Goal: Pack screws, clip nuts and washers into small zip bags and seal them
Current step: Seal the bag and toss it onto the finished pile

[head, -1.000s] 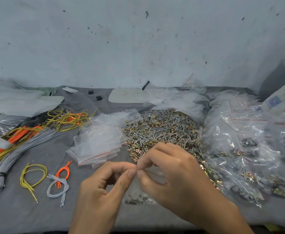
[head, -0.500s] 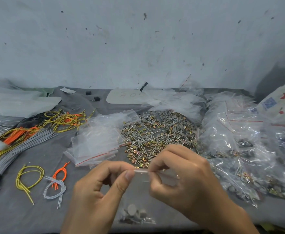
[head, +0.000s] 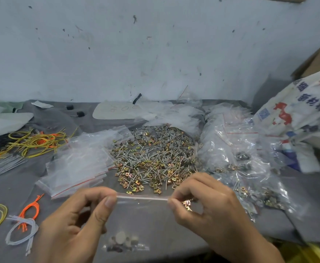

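Note:
A small clear zip bag [head: 136,215] hangs between my hands above the table's near edge, with washers and other small parts [head: 124,242] gathered at its bottom. My left hand [head: 73,223] pinches the left end of the bag's top strip. My right hand [head: 208,207] pinches the right end. The strip is stretched straight between them. Behind the bag lies a heap of screws, gold clip nuts and grey washers [head: 153,158]. A stack of empty zip bags [head: 79,164] lies left of the heap.
A mound of filled bags [head: 246,164] lies to the right, and a printed white sack [head: 299,114] stands beyond it. Yellow, orange and grey wire ties [head: 33,141] lie at the left, small tie bundles [head: 24,223] near the front. A wall rises behind the grey table [head: 174,232].
My hands have moved apart along the bag's top strip, the right hand sliding to the right end. The view has tilted and shifted slightly.

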`<state>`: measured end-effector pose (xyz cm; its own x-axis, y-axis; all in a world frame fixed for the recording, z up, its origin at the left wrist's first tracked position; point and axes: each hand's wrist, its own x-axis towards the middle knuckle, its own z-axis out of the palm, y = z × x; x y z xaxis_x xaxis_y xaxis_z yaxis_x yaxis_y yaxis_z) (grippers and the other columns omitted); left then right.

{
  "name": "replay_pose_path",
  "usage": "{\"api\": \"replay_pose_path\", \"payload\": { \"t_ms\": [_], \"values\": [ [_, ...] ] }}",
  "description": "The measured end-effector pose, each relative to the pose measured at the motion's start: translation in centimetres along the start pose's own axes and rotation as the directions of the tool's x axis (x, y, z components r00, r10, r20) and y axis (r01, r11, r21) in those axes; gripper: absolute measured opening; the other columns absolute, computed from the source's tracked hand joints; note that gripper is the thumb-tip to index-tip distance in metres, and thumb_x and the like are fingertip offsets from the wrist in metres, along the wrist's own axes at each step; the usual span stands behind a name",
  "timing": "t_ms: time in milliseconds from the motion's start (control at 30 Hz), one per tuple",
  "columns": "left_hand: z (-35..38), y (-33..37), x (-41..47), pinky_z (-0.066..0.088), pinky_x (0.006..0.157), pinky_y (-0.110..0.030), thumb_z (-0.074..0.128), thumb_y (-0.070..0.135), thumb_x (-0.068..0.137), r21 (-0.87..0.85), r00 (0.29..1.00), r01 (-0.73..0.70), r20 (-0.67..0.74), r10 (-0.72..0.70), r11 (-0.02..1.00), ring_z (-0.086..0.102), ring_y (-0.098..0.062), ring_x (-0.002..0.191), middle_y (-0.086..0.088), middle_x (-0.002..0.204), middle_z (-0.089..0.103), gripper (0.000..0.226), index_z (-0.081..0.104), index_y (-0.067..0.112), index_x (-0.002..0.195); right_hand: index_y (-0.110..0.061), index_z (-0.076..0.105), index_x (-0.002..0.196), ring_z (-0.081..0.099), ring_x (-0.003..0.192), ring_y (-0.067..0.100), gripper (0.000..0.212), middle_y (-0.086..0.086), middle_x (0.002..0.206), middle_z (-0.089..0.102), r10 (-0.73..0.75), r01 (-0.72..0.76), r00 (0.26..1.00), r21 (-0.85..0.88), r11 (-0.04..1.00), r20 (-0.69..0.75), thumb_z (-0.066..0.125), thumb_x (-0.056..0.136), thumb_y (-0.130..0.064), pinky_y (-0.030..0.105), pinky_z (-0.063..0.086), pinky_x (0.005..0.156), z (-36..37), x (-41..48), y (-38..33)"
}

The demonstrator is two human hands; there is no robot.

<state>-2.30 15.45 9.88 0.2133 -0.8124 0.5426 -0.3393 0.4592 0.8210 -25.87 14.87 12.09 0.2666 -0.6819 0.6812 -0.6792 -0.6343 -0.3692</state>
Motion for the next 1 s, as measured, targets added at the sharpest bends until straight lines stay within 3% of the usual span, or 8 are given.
{"api": "replay_pose_path", "payload": {
  "t_ms": [133, 267, 367, 433, 533, 633, 800, 1000],
  "values": [
    [-0.2, -0.9, 0.5, 0.039, 0.038, -0.031, 0.062, 0.061, 0.074, -0.091, 0.997, 0.057, -0.041, -0.061, 0.994, 0.052, -0.021, 0.035, 0.004, 0.056, 0.057, 0.033, 0.069, 0.032, 0.087, -0.023, 0.063, 0.076, 0.056, 0.068, 0.006, 0.017, -0.012, 0.075, 0.058, 0.242, -0.229, 0.966, 0.131, 0.965, -0.095, 0.062, 0.088, -0.035, 0.017, 0.043, 0.063, -0.7, -1.5, 1.1],
    [1.2, -0.7, -0.4, 0.043, 0.044, -0.012, 0.061, 0.063, 0.07, -0.063, 0.996, 0.086, 0.038, -0.084, 0.994, 0.055, -0.018, 0.038, 0.002, 0.058, 0.057, 0.038, 0.069, 0.029, 0.087, -0.034, 0.067, 0.09, 0.057, 0.062, 0.006, 0.017, -0.009, 0.077, 0.065, 0.529, -0.49, 0.849, 0.394, 0.778, 0.011, 0.07, 0.082, -0.049, 0.027, 0.047, 0.057, 1.1, -5.0, 0.0],
    [3.5, 0.1, -1.5, 0.041, 0.044, -0.007, 0.066, 0.055, 0.07, -0.068, 0.985, 0.112, 0.137, -0.102, 0.991, 0.055, -0.017, 0.038, -0.006, 0.057, 0.058, 0.027, 0.07, 0.031, 0.083, -0.055, 0.058, 0.119, 0.066, 0.073, 0.007, 0.065, -0.022, 0.11, 0.069, 0.697, -0.705, 0.679, 0.47, 0.531, 0.231, 0.085, 0.061, -0.065, 0.041, 0.056, 0.062, 3.7, -7.5, -1.3],
    [5.0, 0.4, -2.1, 0.041, 0.042, -0.009, 0.068, 0.04, 0.071, -0.138, 0.971, 0.17, 0.19, -0.143, 0.976, 0.053, -0.02, 0.037, -0.014, 0.058, 0.055, 0.016, 0.071, 0.028, 0.081, -0.056, 0.056, 0.125, 0.068, 0.09, 0.001, 0.08, -0.024, 0.122, 0.066, 0.714, -0.725, 0.634, 0.551, 0.413, 0.298, 0.092, 0.054, -0.062, 0.023, 0.056, 0.07, 4.5, -8.1, -1.6],
    [7.2, 1.1, -2.8, 0.041, 0.043, -0.014, 0.071, 0.04, 0.069, -0.249, 0.943, 0.24, 0.29, -0.164, 0.938, 0.054, -0.016, 0.038, -0.012, 0.054, 0.057, 0.019, 0.072, 0.025, 0.08, -0.028, 0.074, 0.107, 0.072, 0.092, 0.014, 0.038, 0.011, 0.102, 0.077, 0.715, -0.676, 0.62, 0.683, 0.277, 0.323, 0.082, 0.074, -0.042, 0.023, 0.054, 0.077, 3.9, -7.9, -1.9],
    [8.5, 1.4, -3.3, 0.047, 0.047, -0.018, 0.074, 0.049, 0.068, -0.31, 0.918, 0.265, 0.371, -0.141, 0.913, 0.059, -0.019, 0.046, -0.008, 0.065, 0.066, 0.027, 0.075, 0.031, 0.087, -0.012, 0.072, 0.094, 0.066, 0.068, 0.016, 0.033, 0.014, 0.08, 0.075, 0.748, -0.665, 0.614, 0.674, 0.321, 0.25, 0.069, 0.087, -0.043, 0.021, 0.049, 0.061, 2.0, -7.6, -0.3],
    [8.0, -1.0, -3.2, 0.052, 0.056, -0.024, 0.079, 0.045, 0.081, -0.243, 0.917, 0.308, 0.334, -0.219, 0.92, 0.067, -0.017, 0.069, -0.001, 0.086, 0.075, 0.018, 0.075, 0.041, 0.099, -0.02, 0.07, 0.081, 0.053, 0.058, 0.012, 0.048, 0.002, 0.067, 0.061, 0.814, -0.675, 0.578, 0.527, 0.515, -0.054, 0.061, 0.089, -0.067, 0.023, 0.041, 0.052, -3.7, -7.4, 5.9],
    [5.4, -7.5, -2.8, 0.05, 0.062, -0.016, 0.065, 0.008, 0.092, -0.072, 0.916, 0.37, 0.198, -0.35, 0.926, 0.065, -0.004, 0.066, 0.003, 0.079, 0.075, 0.035, 0.075, 0.042, 0.088, -0.014, 0.07, 0.087, 0.058, 0.058, 0.019, 0.05, 0.009, 0.069, 0.063, 0.811, -0.762, 0.488, 0.296, 0.576, -0.321, 0.056, 0.088, -0.063, 0.033, 0.049, 0.053, -11.6, -7.1, 18.1]
  ]
}}
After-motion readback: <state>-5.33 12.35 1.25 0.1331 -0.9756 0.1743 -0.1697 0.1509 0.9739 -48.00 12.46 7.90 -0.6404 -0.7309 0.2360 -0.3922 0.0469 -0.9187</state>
